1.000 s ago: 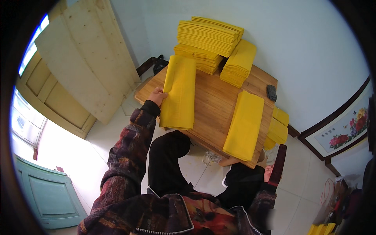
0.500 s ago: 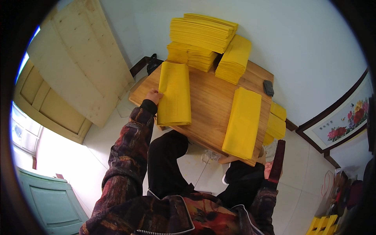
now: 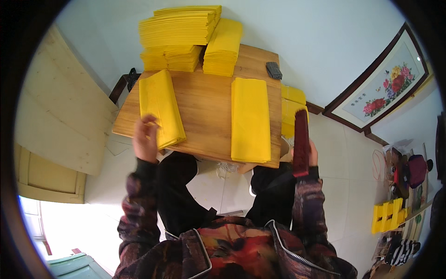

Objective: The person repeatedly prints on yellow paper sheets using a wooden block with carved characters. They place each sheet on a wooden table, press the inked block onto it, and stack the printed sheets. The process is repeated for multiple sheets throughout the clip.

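A flat stack of yellow paper sheets point(image 3: 160, 108) lies along the left side of the square wooden table point(image 3: 204, 116), its near end at the table's front edge. The left hand point(image 3: 145, 138) rests on that near end, fingers curled over the sheets. The right hand point(image 3: 304, 156), just off the table's right front corner, is closed around a dark red oblong block point(image 3: 300, 141) held upright. A second flat yellow stack point(image 3: 251, 119) lies right of centre. Farther back a small dark ridged object point(image 3: 273, 70) sits near the right edge, and tall piles of yellow paper point(image 3: 186, 37) crowd the far side against the pale wall.
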The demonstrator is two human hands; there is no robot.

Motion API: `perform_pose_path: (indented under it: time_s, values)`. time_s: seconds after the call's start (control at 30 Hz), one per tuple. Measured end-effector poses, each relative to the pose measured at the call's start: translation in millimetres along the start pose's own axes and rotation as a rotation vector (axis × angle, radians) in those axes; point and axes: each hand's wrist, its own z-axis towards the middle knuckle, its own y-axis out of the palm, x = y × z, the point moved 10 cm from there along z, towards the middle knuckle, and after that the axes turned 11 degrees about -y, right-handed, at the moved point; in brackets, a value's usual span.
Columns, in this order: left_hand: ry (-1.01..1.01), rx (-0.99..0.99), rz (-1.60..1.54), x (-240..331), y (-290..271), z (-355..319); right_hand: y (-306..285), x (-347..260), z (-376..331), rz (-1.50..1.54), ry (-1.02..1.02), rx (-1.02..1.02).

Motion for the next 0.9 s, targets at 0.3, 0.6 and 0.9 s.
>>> perform_pose_path:
  time_s: [0.3,0.6,0.9]
  values:
    - [0.069,-0.605,0.064,29,149,-160,150,-33,105,-0.987,-0.172,-0.280]
    - [0.064,-0.635,0.043,5,157,-177,204,-16,114,-1.651,-0.224,-0.289]
    - [0.003,-0.659,0.016,3,158,-168,213,9,104,-1.735,-0.092,-0.314]
